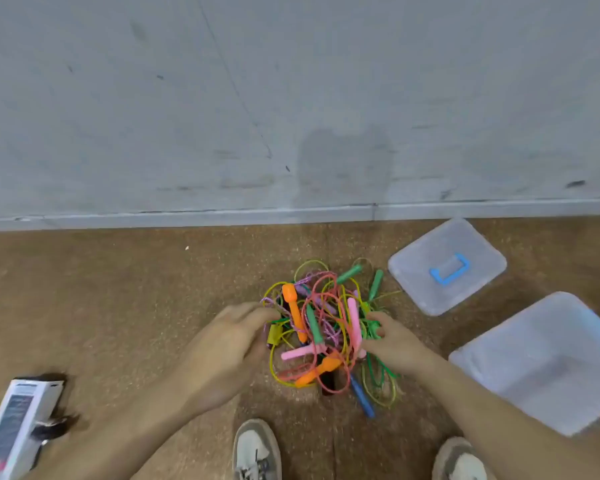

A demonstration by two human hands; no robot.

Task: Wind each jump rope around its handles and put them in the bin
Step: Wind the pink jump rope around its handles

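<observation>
the fingers [378,322] of the right hand [394,344] are curled into the right edge of the pile and seem to pinch a green cord [371,332]. the fingers [260,315] of the left hand [229,344] bend into the left edge, just beside a yellow handle [274,334]; whether they grip a cord or only touch it i cannot tell, as the picture is blurred there.

between the two hands, just below the middle of the frame, lies the tangle of jump ropes [321,327] on the floor [118,289]: orange, pink, green and blue handles crossed by loops of yellow, red, purple and green cord. none looks wound, so the task seems barely started.

the main risk is in the tangle itself. if the right hand draws the green cord away hard, the loops crossing it may tighten into a knot, or the whole heap may drag along with it. a handle caught under other cords could snag and spring loose. picking two handles that belong to different ropes would make a wrong bundle, and like colours make that easy.

the bin [551,368] stands open at the lower right of the frame, near the right arm, and its lid [465,244] lies above it. a loosely wound rope may uncoil when dropped in. a white box [14,420] sits at the lower left, well apart.
</observation>
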